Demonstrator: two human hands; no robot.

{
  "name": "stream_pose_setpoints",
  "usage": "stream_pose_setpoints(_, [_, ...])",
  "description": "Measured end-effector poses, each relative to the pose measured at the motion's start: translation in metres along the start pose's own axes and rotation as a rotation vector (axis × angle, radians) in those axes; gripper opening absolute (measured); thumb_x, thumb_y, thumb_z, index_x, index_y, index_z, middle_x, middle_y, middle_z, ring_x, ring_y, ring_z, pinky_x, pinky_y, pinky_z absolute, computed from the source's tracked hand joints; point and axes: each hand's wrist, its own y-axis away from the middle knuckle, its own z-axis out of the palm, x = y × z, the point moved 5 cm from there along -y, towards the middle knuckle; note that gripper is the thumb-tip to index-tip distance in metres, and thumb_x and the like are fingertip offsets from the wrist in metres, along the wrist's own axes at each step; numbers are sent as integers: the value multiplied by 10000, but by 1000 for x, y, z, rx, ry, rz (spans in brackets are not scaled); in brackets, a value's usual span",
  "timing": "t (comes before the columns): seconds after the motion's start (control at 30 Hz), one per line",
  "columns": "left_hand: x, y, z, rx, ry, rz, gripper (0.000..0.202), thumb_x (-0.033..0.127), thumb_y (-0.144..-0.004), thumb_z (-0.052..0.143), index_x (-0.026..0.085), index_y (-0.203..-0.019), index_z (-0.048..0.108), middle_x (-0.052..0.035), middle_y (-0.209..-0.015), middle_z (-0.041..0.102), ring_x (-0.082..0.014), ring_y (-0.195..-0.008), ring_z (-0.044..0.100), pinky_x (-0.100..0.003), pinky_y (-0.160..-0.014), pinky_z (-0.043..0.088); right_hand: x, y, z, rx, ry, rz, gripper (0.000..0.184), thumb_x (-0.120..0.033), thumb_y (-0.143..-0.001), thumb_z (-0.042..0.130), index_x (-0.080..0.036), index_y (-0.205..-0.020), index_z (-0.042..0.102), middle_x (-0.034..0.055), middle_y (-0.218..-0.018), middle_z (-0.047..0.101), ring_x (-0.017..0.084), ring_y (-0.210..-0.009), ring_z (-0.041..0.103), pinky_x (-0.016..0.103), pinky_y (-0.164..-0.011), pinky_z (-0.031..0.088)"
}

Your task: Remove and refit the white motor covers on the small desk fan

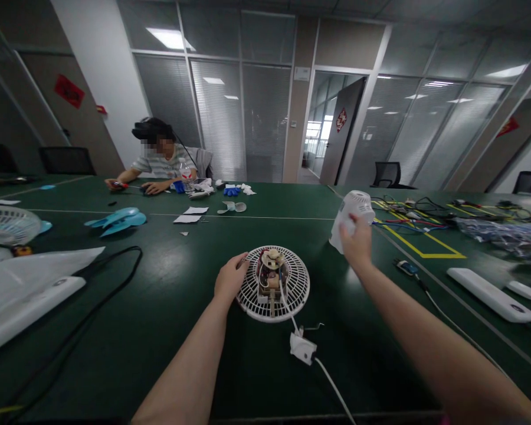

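Note:
A round white fan grille [300,286] lies on the green table in front of me, with an uncovered fan motor [272,280] and its wires at the centre. My left hand [230,278] is closed at the grille's left rim; the fingertips are partly hidden. Off to the right, my right hand [357,239] grips a white plastic motor cover [343,215], tilted, with slots at its top. A white cord runs from the motor to a small white box-like part [302,347], beside which a thin bent metal rod [314,326] sticks out.
At left are another fan grille [15,221], blue fan blades [118,221], a white fan stand part [30,313] and a black cable. Rightward lie a plug [407,267], a white bar [491,294] and tangled wires [416,215]. Across the table sits a person [163,153] holding a tool.

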Motion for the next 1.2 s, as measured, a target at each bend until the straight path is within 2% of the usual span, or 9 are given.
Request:
stream_pose_setpoints(0.07, [1,1,1,-28,-14,12,398,423,-876,523,327,-1255,597,-19,-1252,638,-227,-1107,600,-342,-952,437,28,-33,-15,218,112,78,658,-388,-828,520,-92,-1383,329,248,-1391,394,351,-1332,306,575,-1058,245])
stream_pose_setpoints(0.1, [2,1,1,-36,-21,20,405,422,-874,526,333,-1264,588,-17,-1254,637,-227,-1109,599,-342,-955,435,41,-45,-18,256,167,108,754,-415,-789,576,-96,-1408,286,251,-1414,363,358,-1345,285,567,-1059,250])
stream_pose_setpoints(0.2, [5,2,0,-29,-33,45,406,414,-873,528,338,-1269,577,-2,-1285,616,-225,-1130,588,-341,-973,424,73,-70,-12,157,247,186,979,-484,-671,688,-96,-1438,220,258,-1390,382,372,-1290,371,506,-1000,349])
stream_pose_setpoints(0.27, [6,2,-1,-23,-43,53,403,411,-875,523,332,-1267,577,1,-1306,600,-225,-1144,579,-341,-986,416,86,-74,-5,65,247,203,995,-475,-631,714,-98,-1426,248,244,-1317,454,362,-1208,457,468,-951,394])
stream_pose_setpoints(0.37, [7,2,-2,-21,-58,58,401,417,-882,509,322,-1266,577,-4,-1313,592,-228,-1147,575,-344,-992,413,93,-73,0,52,256,192,948,-452,-621,711,-115,-1403,295,213,-1249,510,346,-1146,501,444,-928,402])
stream_pose_setpoints(0.7, [11,5,-6,-1,-68,69,376,423,-883,512,318,-1236,589,-15,-1299,592,-215,-1103,594,-332,-951,438,89,-69,2,83,310,202,930,-501,-655,681,-121,-1412,296,228,-1255,510,366,-1117,521,459,-903,401])
stream_pose_setpoints(0.83, [14,7,-9,25,-69,70,328,413,-872,522,318,-1172,614,-15,-1248,600,-209,-1057,605,-330,-946,438,74,-63,4,69,241,130,929,-460,-665,685,-110,-1423,278,231,-1304,482,364,-1190,475,470,-957,380])
stream_pose_setpoints(0.93, [15,8,-10,33,-71,64,308,410,-871,517,317,-1146,618,-15,-1227,597,-210,-1038,606,-333,-941,439,52,-56,17,36,179,67,909,-447,-685,668,-107,-1427,268,226,-1346,450,354,-1238,437,468,-997,361])
stream_pose_setpoints(1.2, [18,10,-11,27,-56,60,298,404,-873,515,311,-1138,616,-13,-1226,590,-206,-1040,600,-326,-925,445,-42,-31,98,-110,75,-48,884,-469,-703,668,-146,-1429,280,171,-1283,503,287,-1178,494,386,-980,406])
